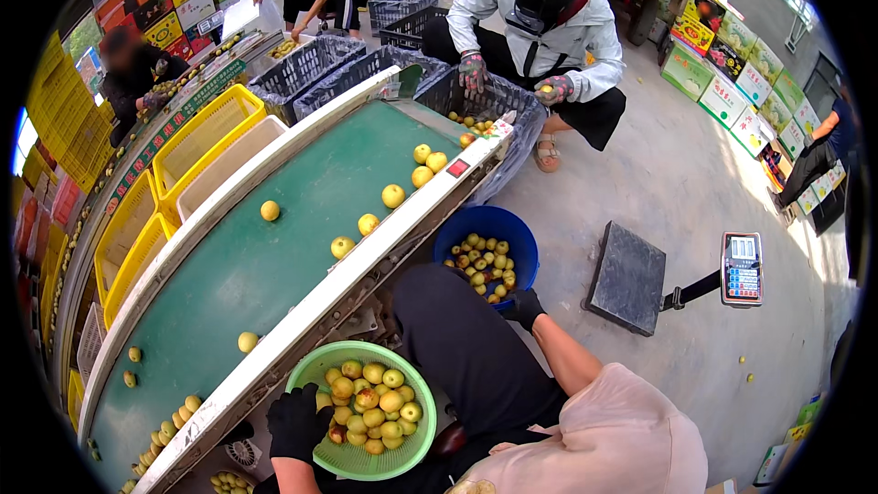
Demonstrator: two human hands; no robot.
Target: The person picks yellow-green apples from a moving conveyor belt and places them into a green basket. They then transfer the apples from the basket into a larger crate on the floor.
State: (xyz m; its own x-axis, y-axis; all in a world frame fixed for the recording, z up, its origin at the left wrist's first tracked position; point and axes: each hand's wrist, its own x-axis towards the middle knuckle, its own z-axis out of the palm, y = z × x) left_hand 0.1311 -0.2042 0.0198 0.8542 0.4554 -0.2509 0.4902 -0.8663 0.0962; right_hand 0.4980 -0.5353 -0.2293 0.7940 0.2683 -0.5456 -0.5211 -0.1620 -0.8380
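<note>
My left hand point(299, 423), in a black glove, lies over the left rim of a light green plastic basket point(370, 473). Its fingers reach inside beside round yellow-green fruits point(374, 417), some with brown-red patches; they look like jujubes. My right hand point(525, 309), also gloved in black, grips the near rim of a blue plastic bucket point(528, 240). Similar, smaller-looking fruits point(483, 257) lie in the bucket. A green conveyor belt point(226, 274) runs beside the basket and bucket, with loose fruits point(393, 196) mostly along its white near rail point(343, 278).
A co-worker point(542, 20) in gloves crouches by a lined black crate point(494, 92) at the belt's end. Yellow crates point(206, 140) stand beyond the belt. A platform scale point(627, 278) rests on the floor at right. Stacked cartons point(720, 89) line the back right.
</note>
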